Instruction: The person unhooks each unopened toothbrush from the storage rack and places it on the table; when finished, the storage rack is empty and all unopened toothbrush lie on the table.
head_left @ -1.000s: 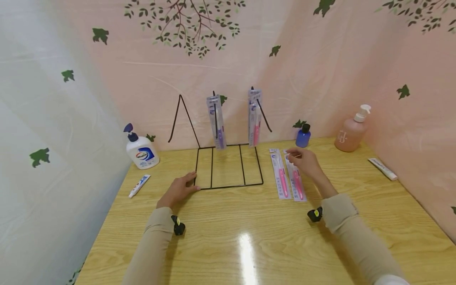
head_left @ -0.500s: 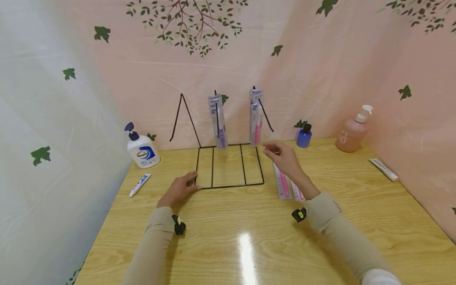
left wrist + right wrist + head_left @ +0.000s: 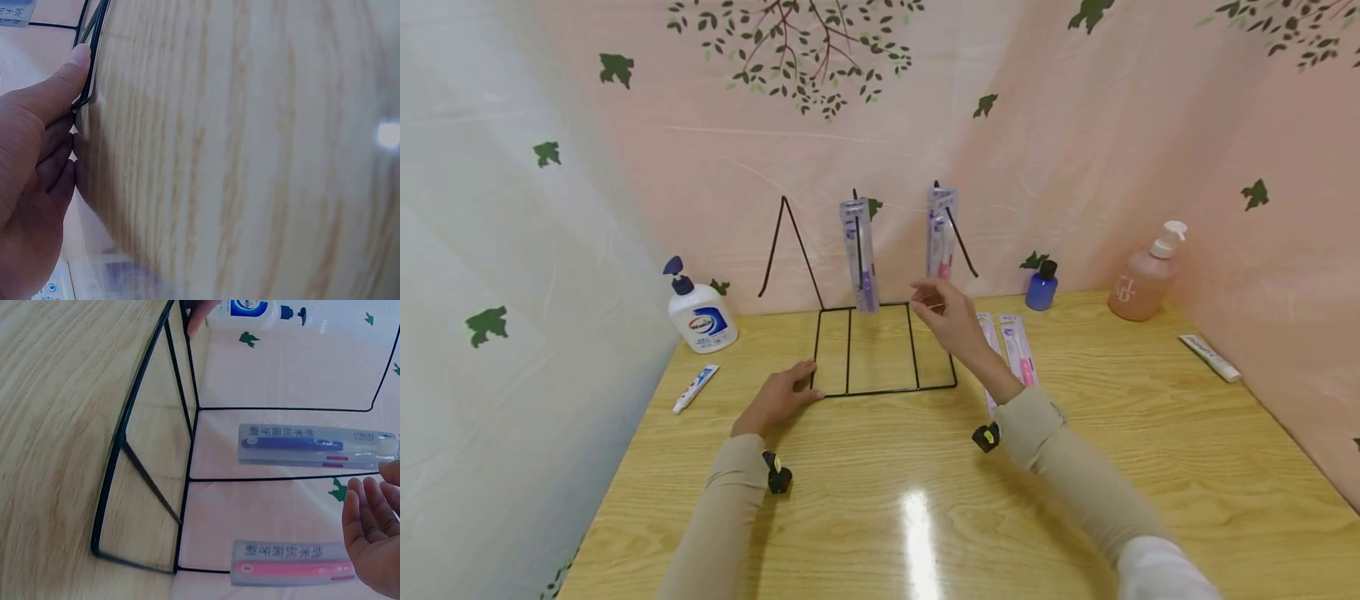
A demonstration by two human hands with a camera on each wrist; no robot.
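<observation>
A black wire display rack (image 3: 880, 391) stands on the table with three upright hooks. My left hand (image 3: 778, 400) holds its front left corner; in the left wrist view, the thumb lies along the wire (image 3: 95, 53). A packaged purple toothbrush (image 3: 868, 279) hangs from the middle hook, and packaged pink toothbrushes (image 3: 942, 233) hang from the right one. My right hand (image 3: 957, 321) hovers over the right part of the rack, loosely curled and holding nothing. It overlaps the lower end of the pink packs. Two more pink toothbrush packs (image 3: 1018, 354) lie right of the rack, partly behind my forearm.
A white pump bottle (image 3: 703, 321) and a small toothpaste tube (image 3: 696, 388) are on the left. At the back right stand a blue bottle (image 3: 1041, 287) and a pink pump bottle (image 3: 1142, 285). Another tube (image 3: 1210, 357) lies by the right edge. A curtain hangs behind.
My right hand has moved left from above the pink toothbrush packs on the table to over the rack. My left hand has stayed at the rack's corner.
</observation>
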